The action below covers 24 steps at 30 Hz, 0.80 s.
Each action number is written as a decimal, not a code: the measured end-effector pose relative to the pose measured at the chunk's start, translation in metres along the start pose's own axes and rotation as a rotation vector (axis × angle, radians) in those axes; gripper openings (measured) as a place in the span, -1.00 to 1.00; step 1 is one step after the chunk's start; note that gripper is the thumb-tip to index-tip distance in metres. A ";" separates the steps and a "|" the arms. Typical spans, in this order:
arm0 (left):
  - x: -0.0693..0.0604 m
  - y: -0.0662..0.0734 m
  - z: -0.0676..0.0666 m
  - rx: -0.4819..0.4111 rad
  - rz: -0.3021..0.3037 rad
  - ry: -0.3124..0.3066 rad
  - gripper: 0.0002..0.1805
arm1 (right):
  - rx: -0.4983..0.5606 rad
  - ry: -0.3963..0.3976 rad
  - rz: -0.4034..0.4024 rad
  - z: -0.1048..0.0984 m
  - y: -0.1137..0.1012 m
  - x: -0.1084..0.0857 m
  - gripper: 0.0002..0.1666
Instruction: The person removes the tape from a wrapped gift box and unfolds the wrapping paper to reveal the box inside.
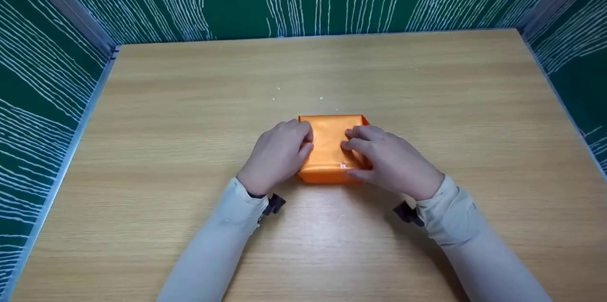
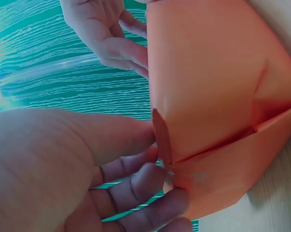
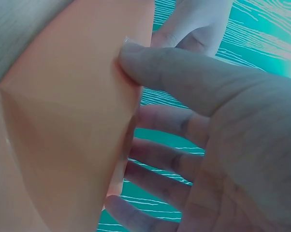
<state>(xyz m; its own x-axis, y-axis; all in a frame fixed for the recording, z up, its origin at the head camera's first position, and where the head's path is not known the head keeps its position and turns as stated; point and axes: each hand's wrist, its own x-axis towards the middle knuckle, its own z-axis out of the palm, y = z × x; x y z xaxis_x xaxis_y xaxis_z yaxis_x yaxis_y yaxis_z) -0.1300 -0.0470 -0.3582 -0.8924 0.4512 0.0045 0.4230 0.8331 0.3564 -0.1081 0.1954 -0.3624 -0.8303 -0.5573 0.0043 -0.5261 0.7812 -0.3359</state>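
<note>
A boxy orange parcel (image 1: 327, 143), wrapped in smooth, slightly glossy paper, lies flat near the middle of the wooden counter (image 1: 327, 240), its broad top face up and its near side square to the front. The top looks flat and even, with a small shiny spot (image 1: 344, 166) by the near edge, while at the far right corner the paper slopes down into a fold. Seen from the left wrist, a long creased seam (image 2: 218, 145) crosses the paper with a puckered dent alongside, and a narrow folded tab (image 2: 162, 137) stands up at one edge.
</note>
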 end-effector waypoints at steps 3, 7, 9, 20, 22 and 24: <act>-0.003 -0.002 -0.002 0.009 0.037 -0.010 -0.94 | 0.004 -0.008 0.005 0.000 -0.002 0.000 -0.33; -0.006 -0.005 -0.004 0.011 0.072 -0.012 -0.95 | 0.004 -0.005 -0.002 0.000 -0.003 0.001 -0.33; -0.007 -0.005 -0.004 0.008 0.089 -0.017 -0.97 | 0.003 0.004 -0.015 0.000 -0.003 0.001 -0.34; -0.003 -0.007 -0.006 -0.017 0.003 -0.035 -0.69 | -0.002 0.001 -0.008 0.000 0.000 -0.002 -0.33; -0.002 -0.006 -0.004 -0.022 -0.023 -0.026 -0.63 | -0.003 -0.004 -0.006 0.000 0.000 -0.002 -0.33; -0.002 -0.005 -0.002 -0.030 -0.049 -0.021 -0.60 | -0.004 -0.007 -0.004 0.000 0.000 -0.002 -0.33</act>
<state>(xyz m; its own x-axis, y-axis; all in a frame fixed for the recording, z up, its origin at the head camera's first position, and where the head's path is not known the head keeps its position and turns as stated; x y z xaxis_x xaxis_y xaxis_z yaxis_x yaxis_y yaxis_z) -0.1309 -0.0523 -0.3582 -0.9084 0.4168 -0.0336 0.3733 0.8446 0.3839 -0.1063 0.1969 -0.3620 -0.8269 -0.5624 -0.0006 -0.5303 0.7800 -0.3323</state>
